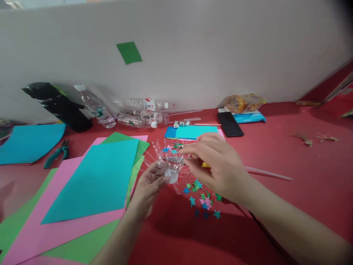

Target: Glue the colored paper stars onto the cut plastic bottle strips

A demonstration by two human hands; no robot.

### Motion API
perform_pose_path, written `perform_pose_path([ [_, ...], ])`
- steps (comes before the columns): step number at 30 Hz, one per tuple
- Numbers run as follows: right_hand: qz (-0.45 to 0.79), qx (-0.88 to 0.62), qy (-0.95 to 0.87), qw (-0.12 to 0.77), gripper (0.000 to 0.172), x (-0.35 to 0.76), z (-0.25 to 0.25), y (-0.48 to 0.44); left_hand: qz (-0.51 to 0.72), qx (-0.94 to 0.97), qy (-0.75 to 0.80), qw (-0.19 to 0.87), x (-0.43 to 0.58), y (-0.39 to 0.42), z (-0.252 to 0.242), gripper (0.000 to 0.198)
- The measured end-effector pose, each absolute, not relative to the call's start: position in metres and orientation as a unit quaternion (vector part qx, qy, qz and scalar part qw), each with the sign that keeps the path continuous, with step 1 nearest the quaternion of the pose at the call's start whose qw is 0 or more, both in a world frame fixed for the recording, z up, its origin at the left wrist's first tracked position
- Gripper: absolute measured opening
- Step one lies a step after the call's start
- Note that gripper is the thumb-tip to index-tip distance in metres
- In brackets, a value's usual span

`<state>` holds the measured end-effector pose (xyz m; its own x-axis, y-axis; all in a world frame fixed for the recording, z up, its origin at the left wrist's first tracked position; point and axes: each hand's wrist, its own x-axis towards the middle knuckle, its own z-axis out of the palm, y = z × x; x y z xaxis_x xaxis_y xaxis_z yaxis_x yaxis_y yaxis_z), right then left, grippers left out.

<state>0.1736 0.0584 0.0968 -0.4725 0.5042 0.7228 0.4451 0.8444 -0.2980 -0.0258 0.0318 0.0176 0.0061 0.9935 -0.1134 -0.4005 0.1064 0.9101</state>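
My left hand (150, 186) grips a cut clear plastic bottle piece (171, 176) by its neck end. Its sides are sliced into thin strips that fan outward, and the round neck faces me. Close on the right, my right hand (217, 162) has thumb and forefinger pinched together at the strips; what lies between the fingertips is too small to make out. Several small coloured stars (205, 200) in blue, green and pink lie scattered on the red table below my right hand. More stars (173, 151) show behind the bottle piece.
Coloured sheets (96, 180) cover the left, near teal-handled pliers (57, 154). Along the wall stand a black flask (62, 106) and a clear bottle (96, 106); several bottles (145, 117) lie beside them. A phone (230, 124) and snack packet (245, 103) are back right.
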Motion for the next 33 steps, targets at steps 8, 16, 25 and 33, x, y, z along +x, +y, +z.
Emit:
perform_pose_path([
  [8,0.022,-0.274,-0.868,0.413,0.017,0.1727,0.0988,0.0588,0.560,0.349,0.412,0.628,-0.0244,0.0297,0.0220,0.030],
  [16,0.025,-0.261,-0.876,0.404,0.019,0.1713,0.0991,0.0577,0.559,0.354,0.406,0.631,-0.0246,0.0292,0.0201,0.030],
  [25,0.042,-0.257,-0.874,0.411,0.011,0.1730,0.0990,0.0589,0.554,0.359,0.391,0.641,-0.0262,0.0273,0.0184,0.032],
  [33,0.002,-0.239,-0.864,0.443,0.017,0.1696,0.1017,0.0572,0.555,0.360,0.384,0.644,-0.0266,0.0274,0.0157,0.031],
])
